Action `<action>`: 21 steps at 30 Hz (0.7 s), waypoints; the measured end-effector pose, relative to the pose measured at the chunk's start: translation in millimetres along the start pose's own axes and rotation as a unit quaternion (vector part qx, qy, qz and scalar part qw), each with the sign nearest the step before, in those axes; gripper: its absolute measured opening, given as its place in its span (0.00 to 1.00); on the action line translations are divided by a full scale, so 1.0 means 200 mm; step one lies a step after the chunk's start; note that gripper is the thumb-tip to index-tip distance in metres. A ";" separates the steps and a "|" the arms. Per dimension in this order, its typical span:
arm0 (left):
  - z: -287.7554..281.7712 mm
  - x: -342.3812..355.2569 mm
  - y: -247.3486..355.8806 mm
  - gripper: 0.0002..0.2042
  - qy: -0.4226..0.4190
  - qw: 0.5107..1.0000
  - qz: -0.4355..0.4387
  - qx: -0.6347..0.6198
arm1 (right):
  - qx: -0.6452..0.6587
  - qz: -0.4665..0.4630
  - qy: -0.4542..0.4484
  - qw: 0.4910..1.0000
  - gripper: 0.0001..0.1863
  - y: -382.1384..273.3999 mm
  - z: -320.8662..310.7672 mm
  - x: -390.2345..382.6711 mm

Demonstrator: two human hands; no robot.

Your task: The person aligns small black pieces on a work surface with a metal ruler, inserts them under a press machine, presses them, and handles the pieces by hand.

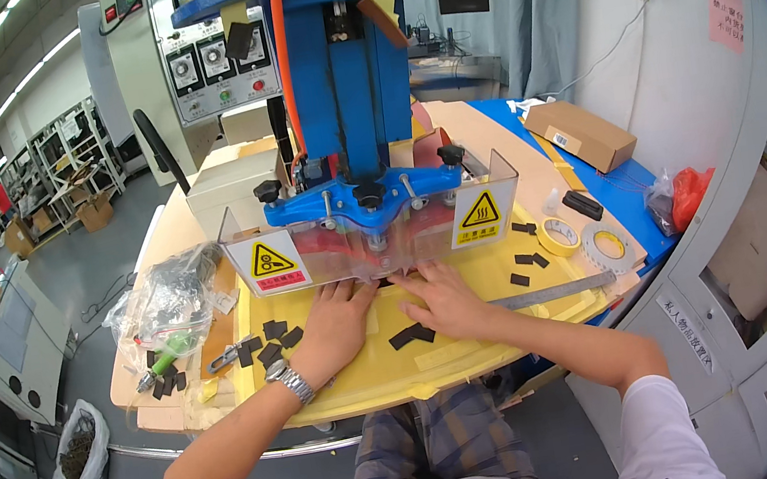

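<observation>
My left hand (332, 325), with a metal-banded watch (289, 380) on its wrist, lies palm down on the yellow work surface (374, 378). Its fingers stretch forward to the lower edge of a clear guard (337, 258). My right hand (446, 299) reaches to the same edge, thumb apart from its outstretched fingers. Between both hands' fingertips shows a small dark piece (384, 283), partly hidden. Above them stands a blue press (367, 193) with black knobs. Several small black rectangular pieces (291, 338) lie left of my left hand; more black pieces (412, 335) lie below my right hand.
A steel ruler (558, 291), yellow tape roll (558, 237) and white tape roll (606, 247) lie at right, a cardboard box (582, 135) beyond. At left are clear plastic bags (167, 304) and a green-handled tool (169, 353). A control panel (219, 62) stands behind.
</observation>
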State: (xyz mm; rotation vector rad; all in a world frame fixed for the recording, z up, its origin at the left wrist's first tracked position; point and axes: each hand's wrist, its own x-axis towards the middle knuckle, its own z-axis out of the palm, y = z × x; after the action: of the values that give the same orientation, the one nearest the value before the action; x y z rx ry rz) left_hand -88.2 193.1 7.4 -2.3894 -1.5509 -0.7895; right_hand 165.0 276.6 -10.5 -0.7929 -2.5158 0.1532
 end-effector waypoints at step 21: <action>-0.06 -0.02 0.01 0.24 -0.043 0.998 0.014 0.032 | 0.025 -0.020 0.055 0.998 0.27 -0.02 0.00 -0.03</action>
State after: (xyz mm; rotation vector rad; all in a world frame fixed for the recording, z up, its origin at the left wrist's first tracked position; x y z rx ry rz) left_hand -92.3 184.5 15.0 -2.4226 -1.5463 -0.6291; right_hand 166.7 269.7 -12.7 -0.7114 -2.4124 0.1538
